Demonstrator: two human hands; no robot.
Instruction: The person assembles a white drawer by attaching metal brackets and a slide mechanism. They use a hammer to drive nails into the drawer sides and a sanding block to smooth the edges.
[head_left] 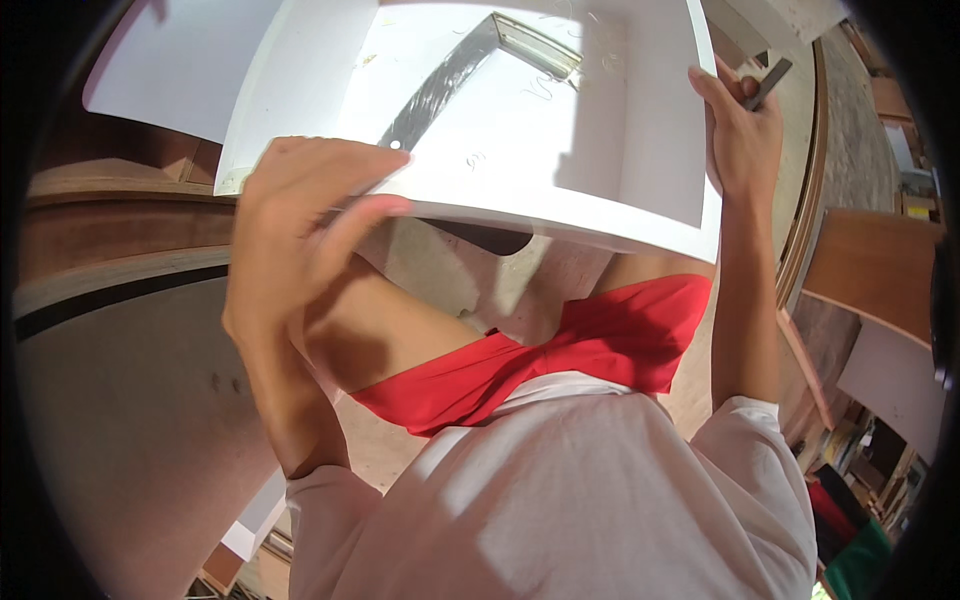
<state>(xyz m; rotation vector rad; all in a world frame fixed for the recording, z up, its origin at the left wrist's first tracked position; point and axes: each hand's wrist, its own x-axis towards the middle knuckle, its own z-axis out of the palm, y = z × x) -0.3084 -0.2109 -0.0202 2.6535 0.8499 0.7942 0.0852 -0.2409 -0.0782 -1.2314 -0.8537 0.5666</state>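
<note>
A white open box (560,215), like a drawer, is tilted in front of me above my knees. My left hand (300,205) grips its near left corner, fingers over the rim and thumb below. Inside lies a shiny, angled metal piece (447,84), bent like an L; its lower end, with a small hole, reaches my left fingertips. Thin curly shavings (476,160) lie scattered on the box's inner surface. My right hand (742,120) is against the outside of the right wall, thumb at the rim, with a dark grey flat bar (770,84) held in its curled fingers.
A white panel (170,65) lies at the far left, above wooden boards (120,225). A large grey-brown surface (140,400) fills the left side. Brown panels (870,270) and piled wood stand at the right. Sunlight and shadow fall across the box.
</note>
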